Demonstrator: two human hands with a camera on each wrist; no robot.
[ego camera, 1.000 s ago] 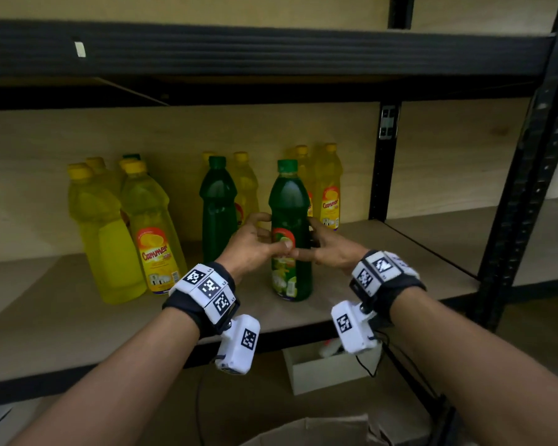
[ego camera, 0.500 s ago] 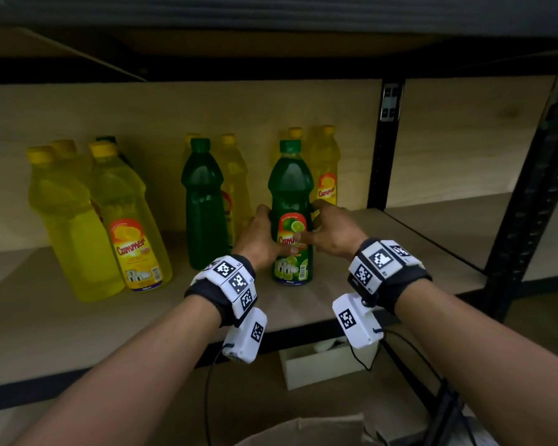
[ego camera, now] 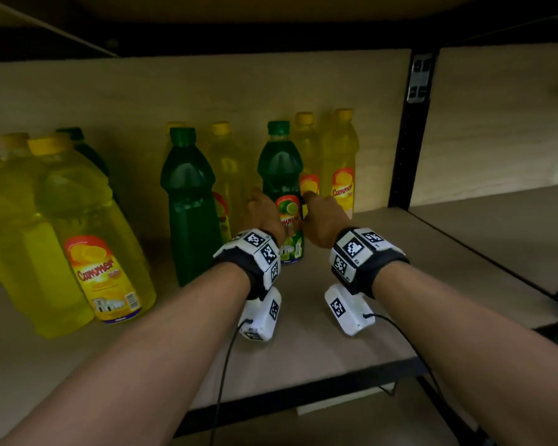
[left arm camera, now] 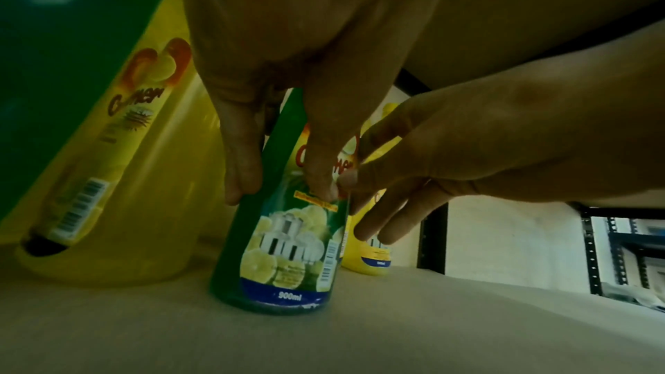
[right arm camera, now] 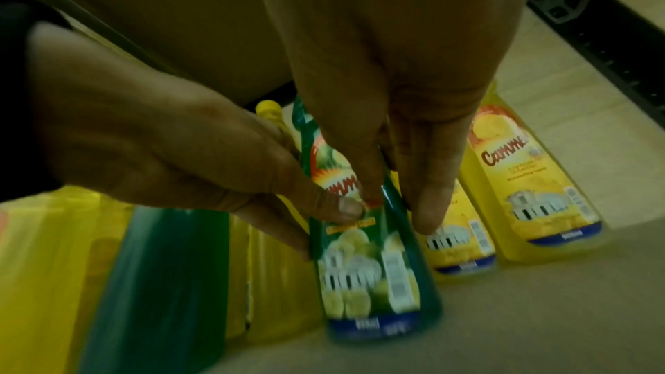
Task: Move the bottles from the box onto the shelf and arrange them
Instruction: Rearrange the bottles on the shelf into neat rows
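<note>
A green bottle (ego camera: 281, 175) with a lime label stands upright on the shelf board (ego camera: 351, 342), in front of a yellow bottle at the back. My left hand (ego camera: 266, 217) grips its left side, thumb on the label and fingers round the side (left arm camera: 239, 169). My right hand (ego camera: 319, 217) grips its right side, thumb on the label front and fingers behind. In the right wrist view the green bottle (right arm camera: 370, 266) sits between both hands, its base on the board. The two thumbs meet on the label.
A second green bottle (ego camera: 190, 204) stands just left of it. Several yellow bottles line the back wall (ego camera: 339, 178) and crowd the left end (ego camera: 94, 239). A black upright post (ego camera: 409, 140) bounds the bay on the right. Bare board lies in front.
Both hands have pushed the green bottle deeper into the shelf, toward the back row, and its lime label has turned to face front. My head has moved in closer.
</note>
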